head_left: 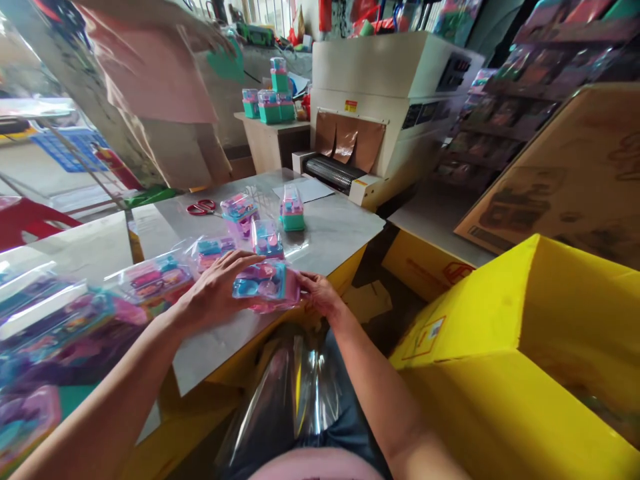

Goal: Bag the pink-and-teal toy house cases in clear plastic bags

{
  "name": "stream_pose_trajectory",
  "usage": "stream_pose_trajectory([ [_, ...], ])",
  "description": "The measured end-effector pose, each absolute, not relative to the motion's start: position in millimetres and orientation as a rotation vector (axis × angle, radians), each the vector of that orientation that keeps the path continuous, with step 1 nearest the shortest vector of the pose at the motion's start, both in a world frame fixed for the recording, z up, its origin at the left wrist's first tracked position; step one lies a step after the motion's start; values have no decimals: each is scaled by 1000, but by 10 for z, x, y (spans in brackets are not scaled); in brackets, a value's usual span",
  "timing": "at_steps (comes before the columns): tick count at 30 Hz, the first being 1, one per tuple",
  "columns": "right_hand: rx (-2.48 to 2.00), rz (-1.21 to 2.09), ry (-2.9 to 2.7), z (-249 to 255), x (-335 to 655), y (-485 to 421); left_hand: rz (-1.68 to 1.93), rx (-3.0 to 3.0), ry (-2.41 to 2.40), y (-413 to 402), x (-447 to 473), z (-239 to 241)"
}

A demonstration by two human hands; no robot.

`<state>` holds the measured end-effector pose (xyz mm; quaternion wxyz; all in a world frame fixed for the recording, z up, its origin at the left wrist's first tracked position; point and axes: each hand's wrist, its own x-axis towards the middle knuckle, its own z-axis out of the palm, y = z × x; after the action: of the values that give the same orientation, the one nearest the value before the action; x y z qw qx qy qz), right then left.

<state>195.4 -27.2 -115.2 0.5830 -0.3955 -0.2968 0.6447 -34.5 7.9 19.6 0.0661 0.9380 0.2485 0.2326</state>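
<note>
From the head camera I see my left hand (pixel 216 288) and right hand (pixel 320 293) gripping either end of a clear-wrapped toy pack (pixel 265 285) at the near edge of the grey table (pixel 340 233). More packs (pixel 155 279) lie just left; red scissors (pixel 202 207) rest farther back, a yellow box (pixel 525 360) to my right.

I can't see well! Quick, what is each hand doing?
Left hand: closed on the toy pack.
Right hand: gripping the same toy pack's other end.
</note>
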Motion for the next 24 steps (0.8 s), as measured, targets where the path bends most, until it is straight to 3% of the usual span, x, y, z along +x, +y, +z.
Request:
stream_pose_trajectory([
  [10,-1322,1160,-897,-1409,1948,-2,510,2867,690,285,-118,144],
  [17,-1539,694,-1542,-1258,2053,178,552,2772,572,467,-1,-52],
  [24,-1584,571,-1662,-1217,2203,227,555,2753,614,498,-40,-93],
])
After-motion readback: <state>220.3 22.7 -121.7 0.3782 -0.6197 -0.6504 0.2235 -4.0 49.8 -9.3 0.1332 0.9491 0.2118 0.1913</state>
